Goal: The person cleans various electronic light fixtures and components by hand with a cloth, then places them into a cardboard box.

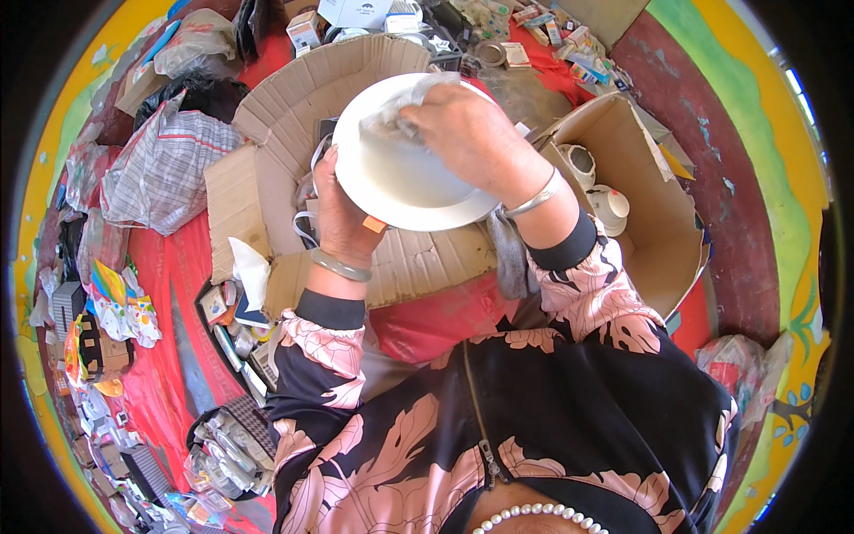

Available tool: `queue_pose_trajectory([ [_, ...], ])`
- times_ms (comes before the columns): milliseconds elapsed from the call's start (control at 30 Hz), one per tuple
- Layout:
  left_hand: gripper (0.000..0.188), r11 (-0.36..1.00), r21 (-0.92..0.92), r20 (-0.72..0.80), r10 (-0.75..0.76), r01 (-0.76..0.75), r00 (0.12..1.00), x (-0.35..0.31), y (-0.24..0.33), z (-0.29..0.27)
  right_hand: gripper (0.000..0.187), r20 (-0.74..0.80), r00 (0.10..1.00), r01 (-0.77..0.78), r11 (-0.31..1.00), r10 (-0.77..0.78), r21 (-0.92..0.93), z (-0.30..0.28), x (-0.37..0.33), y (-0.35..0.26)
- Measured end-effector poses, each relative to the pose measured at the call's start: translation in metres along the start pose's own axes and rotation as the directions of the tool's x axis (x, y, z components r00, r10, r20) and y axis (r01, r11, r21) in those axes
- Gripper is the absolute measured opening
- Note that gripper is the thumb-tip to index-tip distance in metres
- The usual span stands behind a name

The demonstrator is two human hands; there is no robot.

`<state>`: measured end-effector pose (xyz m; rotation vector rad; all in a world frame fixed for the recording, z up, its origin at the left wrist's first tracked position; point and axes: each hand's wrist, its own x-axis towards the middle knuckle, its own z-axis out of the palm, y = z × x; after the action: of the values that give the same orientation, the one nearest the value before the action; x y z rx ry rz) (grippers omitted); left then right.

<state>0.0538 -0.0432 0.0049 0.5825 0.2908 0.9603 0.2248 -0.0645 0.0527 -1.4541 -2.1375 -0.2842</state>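
A round white plate (418, 191) is held up above an open cardboard box, tilted toward me. My left hand (342, 209) grips its left rim, thumb along the edge and the other fingers mostly hidden. A small orange piece (374, 224) shows beside this hand, below the rim; its kind is unclear. My right hand (471, 142) is closed on a crumpled greyish-white cloth (396, 111) and presses it on the upper inner face of the plate.
The open cardboard box (294, 98) spreads its flaps below my hands. Another cardboard box (663, 205) at the right holds white cups (609, 209). A plaid bag (169, 165) stands at left; a basket of packaged items (227, 454) sits lower left. Small boxes crowd the far side.
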Motion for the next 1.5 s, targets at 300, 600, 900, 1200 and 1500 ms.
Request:
queue_pose_trajectory([
  [300, 0.085, 0.968, 0.244, 0.156, -0.092, 0.052, 0.984, -0.008, -0.004, -0.007, 0.022, 0.041, 0.999, 0.004, 0.976, -0.013, 0.218, -0.005, 0.006, -0.022],
  [600, 0.077, 0.969, 0.237, 0.129, -0.106, 0.073, 0.986, -0.004, -0.006, -0.017, 0.031, -0.093, 0.97, 0.244, 0.882, -0.226, 0.403, -0.016, 0.003, -0.04],
  [900, 0.085, 0.92, 0.38, 0.173, -0.175, 0.098, 0.969, -0.01, -0.002, 0.001, 0.027, -0.23, 0.961, -0.127, 0.983, 0.155, 0.133, 0.001, 0.013, 0.028],
  [1200, 0.072, 0.925, 0.38, 0.106, -0.049, 0.005, 0.993, -0.009, 0.002, -0.008, 0.031, -0.259, 0.963, 0.169, 0.924, -0.08, 0.342, 0.009, 0.015, -0.01],
  [1500, 0.062, 0.967, 0.25, 0.067, 0.025, -0.041, 0.997, -0.005, 0.004, -0.01, 0.019, -0.271, 0.893, -0.292, 0.921, 0.359, 0.257, -0.003, 0.009, 0.044],
])
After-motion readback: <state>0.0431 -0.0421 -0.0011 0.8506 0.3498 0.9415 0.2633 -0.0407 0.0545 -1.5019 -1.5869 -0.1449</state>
